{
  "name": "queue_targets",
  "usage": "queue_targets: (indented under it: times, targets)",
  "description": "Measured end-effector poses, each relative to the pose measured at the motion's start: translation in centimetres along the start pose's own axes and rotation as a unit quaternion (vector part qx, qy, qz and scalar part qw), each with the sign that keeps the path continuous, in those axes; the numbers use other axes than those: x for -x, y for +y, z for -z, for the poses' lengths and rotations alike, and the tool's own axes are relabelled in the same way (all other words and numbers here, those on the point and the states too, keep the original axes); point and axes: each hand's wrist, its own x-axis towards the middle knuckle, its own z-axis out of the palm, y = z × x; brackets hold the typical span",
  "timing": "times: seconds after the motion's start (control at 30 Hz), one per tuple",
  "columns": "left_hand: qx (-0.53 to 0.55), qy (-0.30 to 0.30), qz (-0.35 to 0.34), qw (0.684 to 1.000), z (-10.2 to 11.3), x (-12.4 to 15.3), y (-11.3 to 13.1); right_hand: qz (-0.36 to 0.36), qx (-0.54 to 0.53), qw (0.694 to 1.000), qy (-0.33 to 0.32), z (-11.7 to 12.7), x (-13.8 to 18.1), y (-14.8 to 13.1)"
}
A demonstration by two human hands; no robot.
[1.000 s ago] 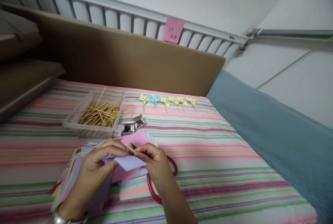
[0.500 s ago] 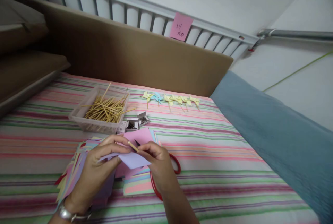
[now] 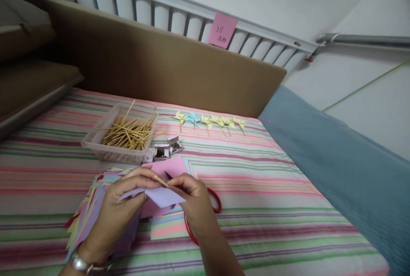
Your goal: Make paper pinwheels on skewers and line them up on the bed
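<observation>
My left hand pinches a lilac paper square from its left side, fingers curled over it. My right hand is closed on a thin wooden stick whose tip lies over the paper. Both hands hover above a spread pile of coloured paper squares, with a pink sheet just beyond. Red-handled scissors lie under my right wrist, mostly hidden.
A clear plastic tray of wooden sticks stands behind the hands, with small open boxes of pins beside it. Several finished paper pinwheels lie in a row farther back. A brown board, striped cloth and blue mattress edge surround them.
The hands have stayed together on the paper and stick, with only small finger shifts. The view has drifted a little up and left.
</observation>
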Motion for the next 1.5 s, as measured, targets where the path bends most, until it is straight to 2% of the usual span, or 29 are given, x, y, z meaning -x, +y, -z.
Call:
queue_targets:
  times: [0.37, 0.57, 0.77, 0.97, 1.2, 1.37, 1.5]
  targets:
    - [-0.002, 0.003, 0.002, 1.0, 0.0, -0.1, 0.1, 0.016, 0.013, 1.0, 0.01, 0.0, -0.1, 0.9]
    - [-0.004, 0.008, 0.006, 1.0, 0.0, 0.0, 0.1, 0.031, 0.031, 0.999, 0.015, 0.0, -0.1, 0.6]
    - [0.008, 0.013, 0.011, 1.0, 0.0, -0.1, -0.5, 0.079, 0.051, 0.995, 0.027, -0.1, 0.1, 0.4]
    - [0.021, 0.015, 0.012, 1.0, 0.0, 0.0, -0.8, 0.081, 0.053, 0.995, 0.025, -0.1, 0.1, 0.5]
    - [0.055, 0.035, 0.04, 0.997, -0.2, 0.0, -0.9, 0.102, 0.065, 0.992, 0.019, -0.2, 0.3, 0.2]
    - [0.038, 0.05, 0.068, 0.996, -0.3, 0.0, -0.6, 0.102, 0.068, 0.992, 0.022, -0.3, 0.1, 0.1]
    - [0.015, 0.096, 0.114, 0.989, -0.3, 0.1, -0.8, 0.102, 0.047, 0.993, 0.041, -0.6, 0.0, 0.4]
